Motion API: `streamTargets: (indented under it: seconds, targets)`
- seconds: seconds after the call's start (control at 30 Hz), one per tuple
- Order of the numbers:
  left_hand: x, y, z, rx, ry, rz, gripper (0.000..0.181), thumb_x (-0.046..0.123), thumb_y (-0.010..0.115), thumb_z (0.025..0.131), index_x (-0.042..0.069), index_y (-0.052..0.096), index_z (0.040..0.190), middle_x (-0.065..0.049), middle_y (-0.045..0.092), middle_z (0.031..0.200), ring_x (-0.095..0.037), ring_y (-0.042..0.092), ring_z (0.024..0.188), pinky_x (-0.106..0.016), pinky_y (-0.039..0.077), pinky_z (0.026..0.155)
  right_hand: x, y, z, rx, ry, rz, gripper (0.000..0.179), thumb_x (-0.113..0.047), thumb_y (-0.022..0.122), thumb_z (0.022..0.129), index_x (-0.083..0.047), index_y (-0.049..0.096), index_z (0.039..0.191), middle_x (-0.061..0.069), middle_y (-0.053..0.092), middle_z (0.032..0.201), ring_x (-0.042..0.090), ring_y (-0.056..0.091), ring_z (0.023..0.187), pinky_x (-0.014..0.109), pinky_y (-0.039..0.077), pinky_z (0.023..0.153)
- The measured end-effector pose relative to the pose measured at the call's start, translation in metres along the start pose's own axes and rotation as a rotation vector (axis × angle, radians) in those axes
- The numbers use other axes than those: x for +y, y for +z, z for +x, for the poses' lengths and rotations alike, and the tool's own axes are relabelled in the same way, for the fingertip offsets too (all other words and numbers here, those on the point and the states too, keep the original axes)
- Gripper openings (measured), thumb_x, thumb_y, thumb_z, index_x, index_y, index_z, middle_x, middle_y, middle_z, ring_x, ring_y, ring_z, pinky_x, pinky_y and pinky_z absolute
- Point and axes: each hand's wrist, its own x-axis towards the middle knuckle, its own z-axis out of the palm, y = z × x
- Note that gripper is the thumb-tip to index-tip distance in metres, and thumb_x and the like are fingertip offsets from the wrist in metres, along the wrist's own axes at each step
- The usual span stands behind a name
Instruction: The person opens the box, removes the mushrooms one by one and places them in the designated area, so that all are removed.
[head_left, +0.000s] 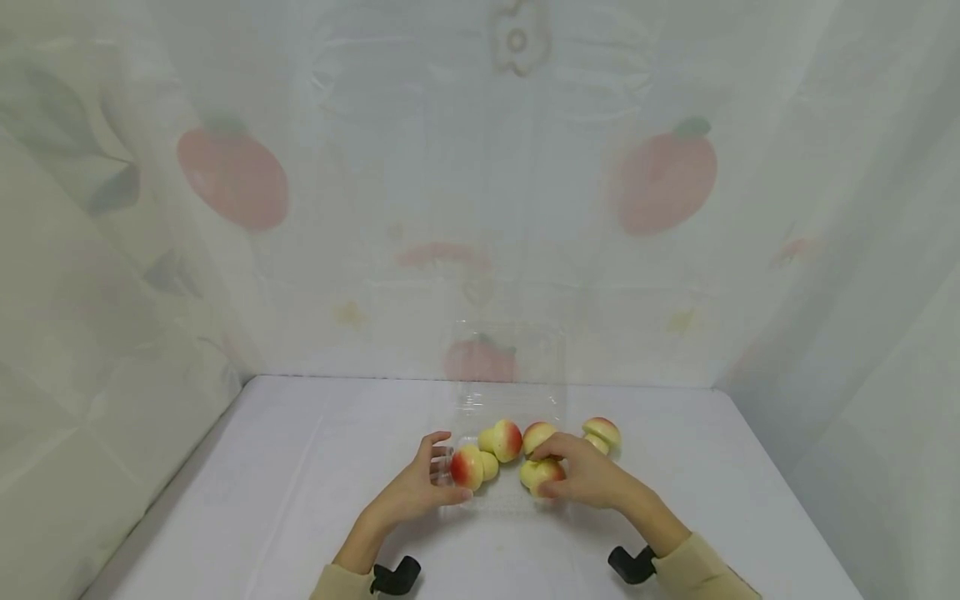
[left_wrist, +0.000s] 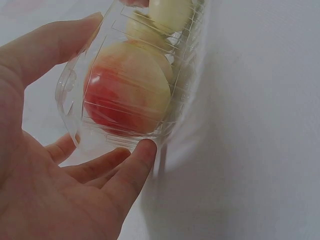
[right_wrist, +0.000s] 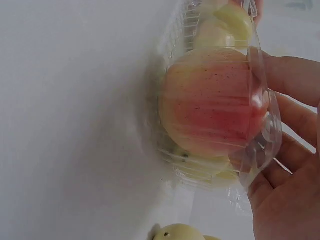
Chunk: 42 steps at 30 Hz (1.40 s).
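Note:
A clear plastic clamshell box (head_left: 510, 504) stands on the table with its lid (head_left: 506, 400) raised at the back. Inside lie several yellow-and-red, peach-like fruits (head_left: 507, 440), some with a smaller pale lobe. My left hand (head_left: 408, 492) holds the box's left end, with fingertips (left_wrist: 145, 150) against the end wall beside a red-and-yellow fruit (left_wrist: 127, 90). At the box's right side my right hand (head_left: 592, 477) grips another fruit (head_left: 542, 475) between thumb and fingers, reaching over the rim. In the right wrist view, this fruit (right_wrist: 215, 102) shows through the plastic wall.
Outside the box, one more yellow-and-red fruit (head_left: 602, 433) lies on the white table (head_left: 300, 467), beyond my right hand. Fruit-printed cloth (head_left: 480, 208) hangs behind and along both sides. Black wrist mounts (head_left: 397, 577) sit by both sleeves.

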Motion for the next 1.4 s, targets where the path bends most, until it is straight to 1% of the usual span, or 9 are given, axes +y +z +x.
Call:
streamTargets:
  seconds: [0.13,0.3,0.63,0.83,0.93,1.03,1.17,1.3,1.4]
  targets:
    - [0.000,0.000,0.000,0.000,0.001,-0.001,0.103,0.026,0.089,0.079,0.009,0.022,0.155,-0.023,0.037,0.151,-0.045,0.042,0.137,-0.058,0.037,0.112,0.001,0.006,0.004,0.020,0.020,0.018,0.034,-0.019,0.085,0.081,-0.011,0.071,0.112,-0.004,0.069,0.112,0.015,0.062,0.106,0.035,0.051,0.095]
    - [-0.001,0.000,0.000,-0.003,0.006,-0.003,0.103,0.027,0.089,0.079,0.008,0.022,0.155,-0.024,0.037,0.151,-0.045,0.043,0.136,-0.058,0.038,0.111,0.001,0.012,0.008,0.052,0.008,0.027,0.033,-0.021,0.087,0.080,-0.013,0.073,0.108,-0.007,0.069,0.107,0.012,0.062,0.101,0.032,0.051,0.091]
    - [0.000,0.001,0.000,-0.003,0.016,-0.006,0.103,0.027,0.089,0.079,0.008,0.023,0.154,-0.025,0.037,0.150,-0.045,0.043,0.136,-0.058,0.038,0.111,-0.007,0.015,0.010,0.053,0.030,0.015,0.031,-0.026,0.086,0.080,-0.014,0.074,0.106,-0.008,0.067,0.108,0.015,0.059,0.102,0.034,0.050,0.089]
    - [0.000,0.001,0.000,0.005,0.003,0.004,0.103,0.027,0.089,0.078,0.009,0.023,0.155,-0.024,0.038,0.151,-0.045,0.043,0.136,-0.058,0.038,0.111,-0.008,0.014,0.008,0.097,0.027,0.102,0.029,-0.020,0.086,0.081,-0.014,0.073,0.106,-0.007,0.067,0.106,0.014,0.061,0.097,0.035,0.053,0.089]
    - [0.000,0.002,0.000,0.008,-0.002,0.009,0.102,0.027,0.089,0.079,0.009,0.023,0.155,-0.024,0.038,0.151,-0.045,0.043,0.136,-0.059,0.037,0.112,-0.010,0.012,0.007,0.123,0.013,0.179,0.027,-0.014,0.085,0.082,-0.013,0.073,0.106,-0.003,0.067,0.107,0.017,0.062,0.097,0.037,0.056,0.088]
    - [0.000,0.001,0.000,0.009,-0.002,0.015,0.102,0.027,0.089,0.079,0.009,0.023,0.155,-0.024,0.038,0.151,-0.046,0.042,0.137,-0.059,0.037,0.112,-0.012,0.008,0.006,0.145,0.004,0.229,0.026,-0.015,0.085,0.083,-0.012,0.072,0.105,0.001,0.067,0.107,0.021,0.062,0.097,0.038,0.058,0.086]
    - [-0.001,0.000,-0.001,0.006,0.005,0.013,0.102,0.027,0.089,0.079,0.009,0.023,0.155,-0.024,0.038,0.151,-0.046,0.042,0.137,-0.059,0.037,0.112,-0.014,0.003,0.003,0.175,-0.020,0.240,0.027,-0.020,0.085,0.084,-0.012,0.072,0.105,0.003,0.068,0.107,0.022,0.062,0.096,0.039,0.058,0.084]
    - [-0.002,0.000,-0.001,-0.002,0.018,0.005,0.102,0.028,0.089,0.079,0.008,0.023,0.155,-0.024,0.038,0.150,-0.047,0.042,0.136,-0.058,0.037,0.112,-0.015,-0.002,-0.001,0.211,-0.047,0.232,0.025,-0.018,0.085,0.084,-0.012,0.072,0.105,0.002,0.069,0.104,0.020,0.063,0.095,0.038,0.058,0.084]
    - [-0.003,-0.001,0.000,-0.004,0.025,-0.003,0.103,0.028,0.089,0.079,0.007,0.022,0.155,-0.025,0.038,0.150,-0.047,0.042,0.137,-0.058,0.037,0.112,-0.017,-0.005,-0.004,0.235,-0.042,0.226,0.025,-0.016,0.085,0.084,-0.012,0.072,0.105,0.001,0.069,0.104,0.016,0.063,0.096,0.036,0.058,0.085]
